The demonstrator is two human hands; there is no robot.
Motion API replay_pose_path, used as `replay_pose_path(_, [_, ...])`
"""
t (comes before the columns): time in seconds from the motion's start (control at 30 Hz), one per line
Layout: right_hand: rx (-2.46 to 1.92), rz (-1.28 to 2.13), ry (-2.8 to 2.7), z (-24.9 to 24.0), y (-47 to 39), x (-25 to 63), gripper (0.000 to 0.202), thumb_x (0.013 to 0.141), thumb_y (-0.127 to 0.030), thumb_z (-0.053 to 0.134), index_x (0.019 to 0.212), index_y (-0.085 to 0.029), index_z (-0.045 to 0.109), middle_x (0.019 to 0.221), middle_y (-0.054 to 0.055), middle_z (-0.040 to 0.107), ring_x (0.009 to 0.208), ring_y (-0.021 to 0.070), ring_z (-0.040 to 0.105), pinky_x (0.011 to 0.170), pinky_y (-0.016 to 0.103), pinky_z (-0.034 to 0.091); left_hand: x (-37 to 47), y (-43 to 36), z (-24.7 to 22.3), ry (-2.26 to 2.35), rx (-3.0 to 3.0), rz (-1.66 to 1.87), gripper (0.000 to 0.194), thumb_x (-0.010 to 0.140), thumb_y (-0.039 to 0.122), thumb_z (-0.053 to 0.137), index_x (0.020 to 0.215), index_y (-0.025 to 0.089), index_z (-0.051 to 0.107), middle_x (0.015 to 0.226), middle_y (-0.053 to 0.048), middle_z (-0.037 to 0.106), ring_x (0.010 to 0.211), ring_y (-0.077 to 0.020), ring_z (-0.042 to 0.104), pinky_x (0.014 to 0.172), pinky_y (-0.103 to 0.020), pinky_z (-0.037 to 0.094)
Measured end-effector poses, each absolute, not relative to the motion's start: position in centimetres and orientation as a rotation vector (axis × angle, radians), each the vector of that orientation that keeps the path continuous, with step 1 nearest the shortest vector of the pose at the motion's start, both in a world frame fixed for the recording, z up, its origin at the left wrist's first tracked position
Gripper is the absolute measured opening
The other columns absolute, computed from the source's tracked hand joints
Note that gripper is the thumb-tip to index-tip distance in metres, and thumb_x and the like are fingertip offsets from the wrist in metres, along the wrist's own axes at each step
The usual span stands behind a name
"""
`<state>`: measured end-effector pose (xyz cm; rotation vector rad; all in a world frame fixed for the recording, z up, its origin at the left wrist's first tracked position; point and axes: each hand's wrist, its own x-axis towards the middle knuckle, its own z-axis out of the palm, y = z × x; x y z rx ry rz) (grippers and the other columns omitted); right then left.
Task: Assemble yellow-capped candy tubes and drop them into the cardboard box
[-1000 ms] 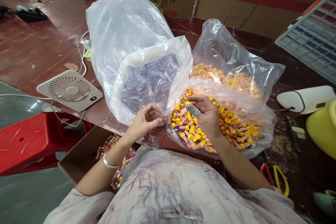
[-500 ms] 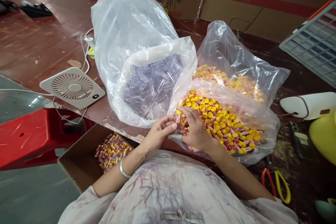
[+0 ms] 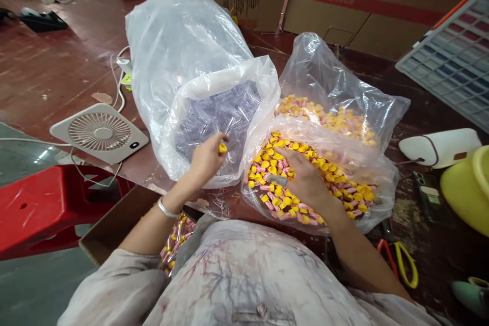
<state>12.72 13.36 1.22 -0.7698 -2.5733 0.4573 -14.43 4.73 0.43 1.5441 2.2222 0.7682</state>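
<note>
Inside the open bag [image 3: 225, 79] of clear tubes [image 3: 208, 117] hovers the left hand [image 3: 208, 158].

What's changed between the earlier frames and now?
Hands parted: left hand moved left and forward, over the clear tubes, fingers on a yellow cap; right hand let go, moved right to the yellow-and-pink pieces. Bags, fan stayed.

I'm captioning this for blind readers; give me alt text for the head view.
A person's left hand holds a small yellow piece over an open bag of clear tubes; the right hand reaches into a second bag of yellow and pink pieces.
</note>
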Motion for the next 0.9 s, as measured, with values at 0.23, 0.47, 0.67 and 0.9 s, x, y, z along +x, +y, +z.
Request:
replay_pose_path(0.23, [-1.021,0.22,-2.71,-0.4,15.3,14.5,0.026,0.087,-0.007,0.059,0.102,-0.022,0.073,0.101,0.007,0.077,0.092,0.0242,0.07,0.079,0.033,0.053,-17.5,9.1,-0.2,2.593,1.612,0.208,0.041,0.097,0.042,0.054,0.123,0.012,0.061,0.109,-0.024,0.07,0.093,-0.0391,0.07,0.074,-0.042,0.048])
replay_pose_path(0.47, [-1.0,0.168,-2.826,-2.2,13.5,11.2,0.03,0.08,-0.002,0.065,0.104,-0.02,0.071,0.097,0.009,0.076,0.093,0.025,0.068,0.075,0.032,0.053,-17.4,5.6,-0.6,2.52,1.599,0.436,0.034,0.092,0.026,0.055,0.121,0.012,0.067,0.114,-0.02,0.068,0.094,-0.0319,0.07,0.081,-0.041,0.052])
replay_pose_path(0.67, [-0.796,0.798,-2.297,1.0,13.8,11.6,0.022,0.09,-0.021,0.067,0.111,-0.024,0.072,0.106,0.005,0.076,0.092,0.0208,0.073,0.085,0.035,0.06,-15.0,0.7,0.9,1.861,1.615,0.859,0.031,0.093,0.038,0.061,0.117,0.02,0.071,0.116,-0.008,0.074,0.107,-0.0247,0.068,0.097,-0.038,0.05])
replay_pose_path(0.9, [-0.525,0.959,-2.269,4.5,12.4,10.1,0.023,0.093,-0.019,0.063,0.112,-0.026,0.074,0.11,0.004,0.077,0.104,0.0201,0.073,0.095,0.037,0.059,-10.5,0.3,1.7,1.479,1.531,0.923,0.029,0.092,0.038,0.066,0.115,0.023,0.074,0.115,-0.008,0.074,0.105,-0.0238,0.067,0.096,-0.035,0.048])
